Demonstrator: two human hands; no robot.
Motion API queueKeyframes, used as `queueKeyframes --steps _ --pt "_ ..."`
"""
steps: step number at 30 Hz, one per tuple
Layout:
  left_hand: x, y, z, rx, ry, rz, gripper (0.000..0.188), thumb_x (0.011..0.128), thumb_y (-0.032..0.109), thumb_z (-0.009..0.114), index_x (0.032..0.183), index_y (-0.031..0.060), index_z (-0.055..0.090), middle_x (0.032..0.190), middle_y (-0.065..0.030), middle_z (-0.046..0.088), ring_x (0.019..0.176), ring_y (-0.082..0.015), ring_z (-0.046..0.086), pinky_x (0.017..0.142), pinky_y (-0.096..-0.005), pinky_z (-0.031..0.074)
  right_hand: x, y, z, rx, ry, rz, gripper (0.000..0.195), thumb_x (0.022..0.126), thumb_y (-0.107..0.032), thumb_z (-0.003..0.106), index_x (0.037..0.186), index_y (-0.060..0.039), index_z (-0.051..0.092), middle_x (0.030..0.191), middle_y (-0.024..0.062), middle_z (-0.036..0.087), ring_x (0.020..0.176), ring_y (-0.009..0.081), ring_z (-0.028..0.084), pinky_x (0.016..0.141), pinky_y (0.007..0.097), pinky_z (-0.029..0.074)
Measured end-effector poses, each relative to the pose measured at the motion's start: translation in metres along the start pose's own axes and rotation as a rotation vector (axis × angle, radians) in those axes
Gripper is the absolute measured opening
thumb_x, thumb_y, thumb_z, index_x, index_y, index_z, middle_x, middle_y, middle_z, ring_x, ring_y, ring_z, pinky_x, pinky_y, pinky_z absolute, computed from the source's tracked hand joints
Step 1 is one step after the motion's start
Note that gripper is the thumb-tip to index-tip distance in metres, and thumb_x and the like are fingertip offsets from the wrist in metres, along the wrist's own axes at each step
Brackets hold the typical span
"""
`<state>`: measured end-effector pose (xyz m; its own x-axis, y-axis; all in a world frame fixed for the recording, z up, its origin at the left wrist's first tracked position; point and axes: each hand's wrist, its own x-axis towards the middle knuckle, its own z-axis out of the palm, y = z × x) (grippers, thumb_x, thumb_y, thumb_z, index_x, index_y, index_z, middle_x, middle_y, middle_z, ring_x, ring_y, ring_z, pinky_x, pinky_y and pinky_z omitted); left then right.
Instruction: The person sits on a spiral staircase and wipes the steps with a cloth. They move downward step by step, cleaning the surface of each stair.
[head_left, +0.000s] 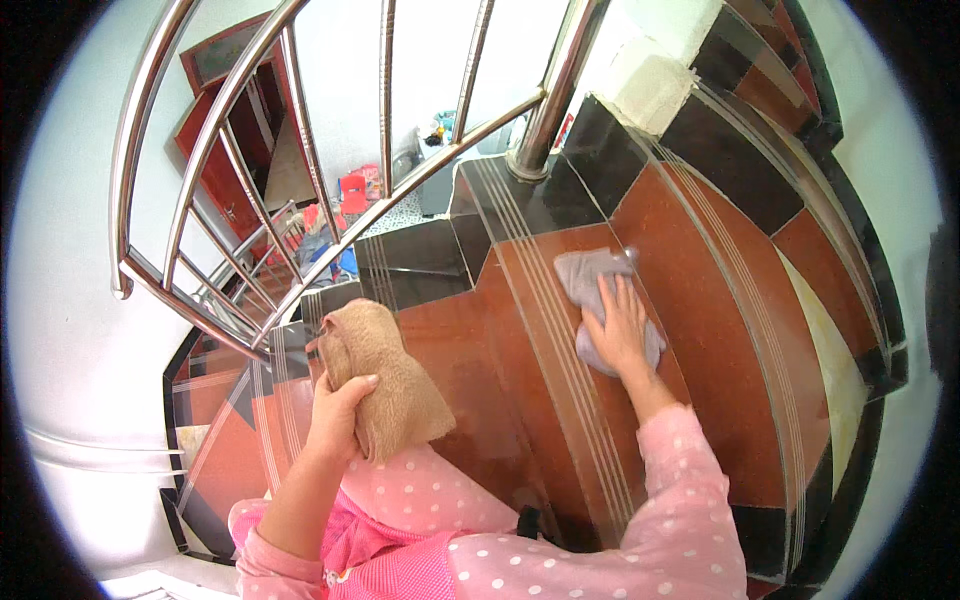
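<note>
My left hand (341, 412) grips a folded tan terry cloth (386, 382), thumb on top, held above the lower steps in front of my lap. My right hand (621, 322) lies flat on a grey cloth (592, 274), pressing it against a stair tread (540, 285) of reddish-brown tile. Part of the grey cloth shows beyond my fingertips and on both sides of the palm. Pale grooved lines run along the tread just left of that cloth. Black tiles (424, 262) border the tread's railing end.
A stainless steel railing (420, 176) curves along the stair's open side, its thick post (551, 112) standing on the black tiles. Higher steps (720, 315) rise to the right. Below are an open red door (217, 172), a red plastic chair (354, 193) and piled fabrics (319, 247).
</note>
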<state>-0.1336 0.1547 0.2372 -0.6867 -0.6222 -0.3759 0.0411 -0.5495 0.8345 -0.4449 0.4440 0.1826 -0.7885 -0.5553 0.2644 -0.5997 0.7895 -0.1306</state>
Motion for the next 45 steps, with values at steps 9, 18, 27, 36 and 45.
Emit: queueKeyframes --steps 9,18,27,36,45 --pt "0.002 0.003 0.014 0.021 0.022 -0.01 0.04 0.083 0.0 0.064 0.122 -0.004 0.057 0.108 -0.0136 0.068 0.095 -0.0251 0.068 0.085 -0.0387 0.056 0.223 -0.001 0.046 -0.01 -0.073 0.036 0.067 0.086 -0.041 0.055 0.146 -0.013 0.045 0.154 0.0165 0.037 0.142 0.0346 0.033 0.111 0.0535 0.03" --pt "0.009 -0.004 0.017 0.139 -0.036 -0.015 0.041 0.084 0.001 0.065 0.124 -0.0031 0.057 0.113 -0.0109 0.067 0.1 -0.0207 0.066 0.088 -0.0355 0.054 0.258 0.0 0.057 0.091 0.006 0.043 0.07 0.085 -0.042 0.059 0.145 -0.0088 0.044 0.151 0.0165 0.04 0.14 0.035 0.036 0.111 0.0528 0.032" --pt "0.005 -0.004 0.005 0.123 -0.118 0.072 0.037 0.086 0.0 0.064 0.123 -0.0022 0.057 0.111 -0.0097 0.067 0.098 -0.0196 0.066 0.087 -0.0346 0.054 0.016 0.004 -0.004 0.044 -0.123 -0.193 0.072 0.087 -0.038 0.061 0.149 -0.0099 0.036 0.155 0.0216 0.03 0.144 0.0394 0.027 0.114 0.0541 0.022" --pt "-0.005 -0.003 0.007 0.122 -0.139 0.048 0.038 0.086 0.001 0.064 0.123 -0.0019 0.057 0.111 -0.0092 0.067 0.098 -0.0184 0.065 0.087 -0.0339 0.053 -0.149 -0.027 -0.071 0.052 -0.289 -0.284 0.076 0.084 -0.039 0.068 0.147 -0.0082 0.039 0.153 0.026 0.029 0.141 0.0443 0.026 0.111 0.0565 0.022" --pt "0.0 -0.008 0.003 0.142 -0.132 0.022 0.037 0.086 0.002 0.065 0.123 -0.0013 0.057 0.11 -0.0079 0.067 0.098 -0.0171 0.065 0.087 -0.0329 0.053 0.084 -0.087 0.028 0.087 -0.053 -0.297 0.065 0.091 -0.047 0.057 0.143 -0.0103 0.047 0.15 0.0193 0.039 0.141 0.0367 0.033 0.11 0.0533 0.028"
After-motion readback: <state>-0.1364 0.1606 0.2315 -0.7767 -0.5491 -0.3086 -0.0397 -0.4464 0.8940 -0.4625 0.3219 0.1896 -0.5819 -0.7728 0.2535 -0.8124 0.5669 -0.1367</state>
